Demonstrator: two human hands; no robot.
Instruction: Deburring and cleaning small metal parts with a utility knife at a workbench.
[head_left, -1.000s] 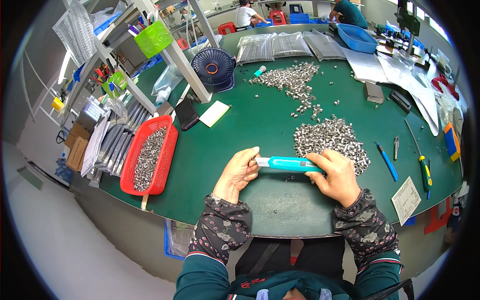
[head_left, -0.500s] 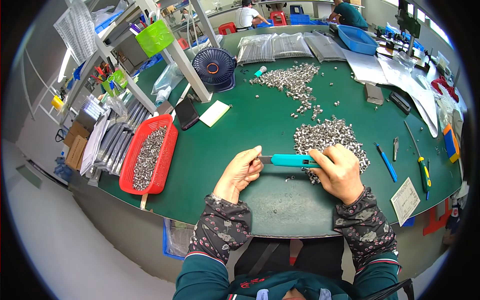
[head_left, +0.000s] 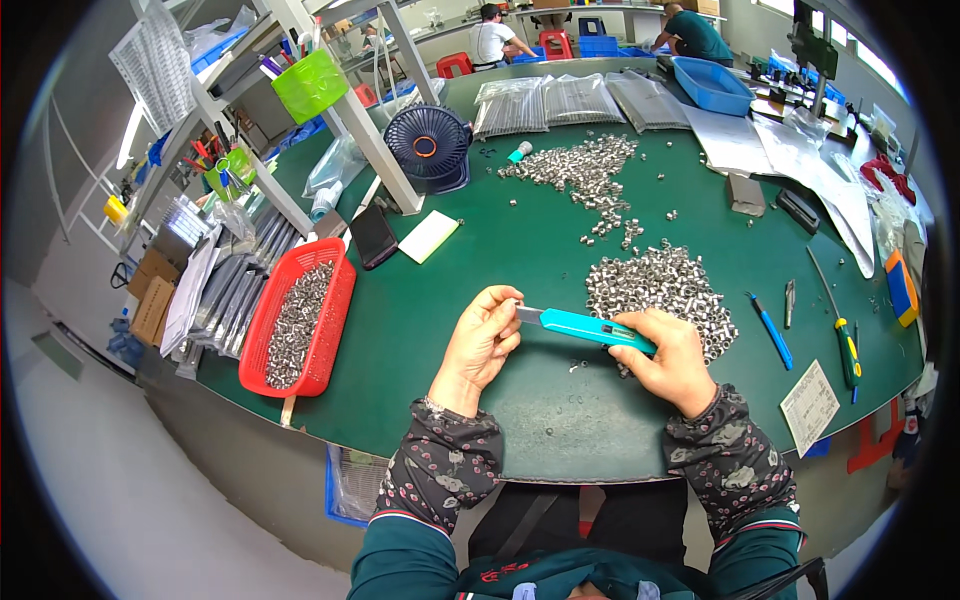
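A teal utility knife (head_left: 590,327) is in my right hand (head_left: 672,360), its blade out and pointing left. My left hand (head_left: 482,340) is closed in a pinch at the blade's tip. Whatever lies between its fingertips is too small and covered to name. Just beyond my right hand, a dense pile of small metal rings (head_left: 655,290) rests on the green table (head_left: 510,250). A few tiny loose bits (head_left: 578,366) lie on the tabletop below the knife.
A red basket (head_left: 345,300) of metal pieces stands at the left. More rings (head_left: 580,165) are scattered farther back, near a dark fan (head_left: 425,140). At the right lie a blue pen-shaped tool (head_left: 772,335), a screwdriver (head_left: 848,350) and a paper slip (head_left: 810,405).
The knife has tilted, its handle end now lower and its blade end slightly higher. My right hand has shifted down and left a little; my left hand still pinches at the blade's tip.
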